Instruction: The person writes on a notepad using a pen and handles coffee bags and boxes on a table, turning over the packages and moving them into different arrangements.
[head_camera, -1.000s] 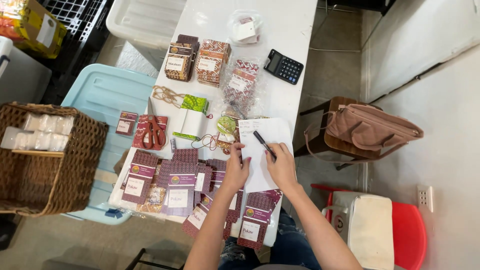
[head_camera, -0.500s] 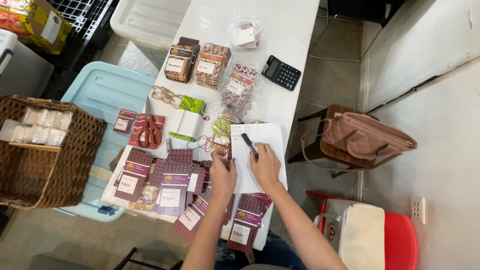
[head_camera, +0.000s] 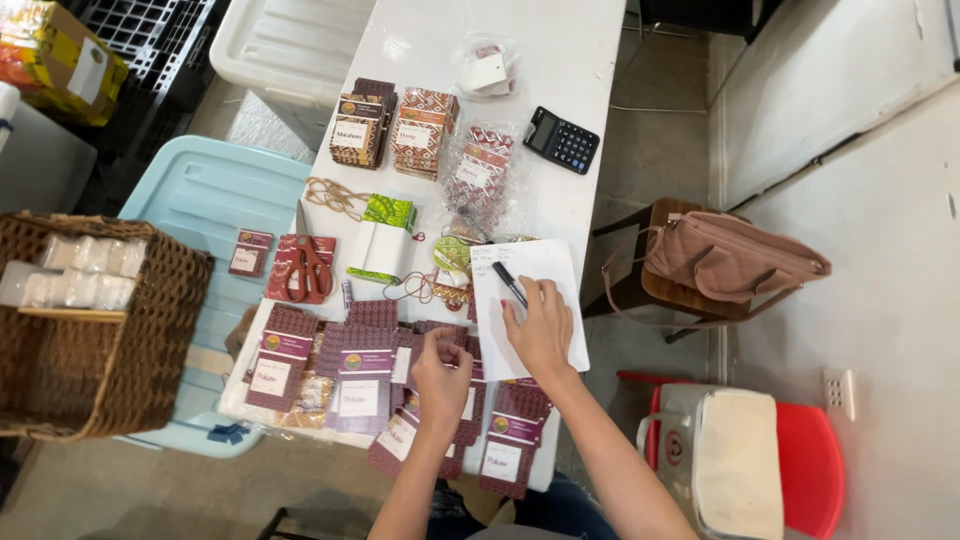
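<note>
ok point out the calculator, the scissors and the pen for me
calculator (head_camera: 561, 139), head view, on its keypad
scissors (head_camera: 311, 270), head view, on the red handles
pen (head_camera: 509, 284), head view, on the dark barrel above the right hand

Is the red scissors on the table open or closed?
Closed: the scissors lie flat on the white table, both red handle loops side by side, blades together pointing away.

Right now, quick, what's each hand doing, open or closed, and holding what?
Left hand: closed in a loose fist over the maroon packets; whether it grips one cannot be told.
Right hand: closed on a black pen, resting on the white paper.
</note>
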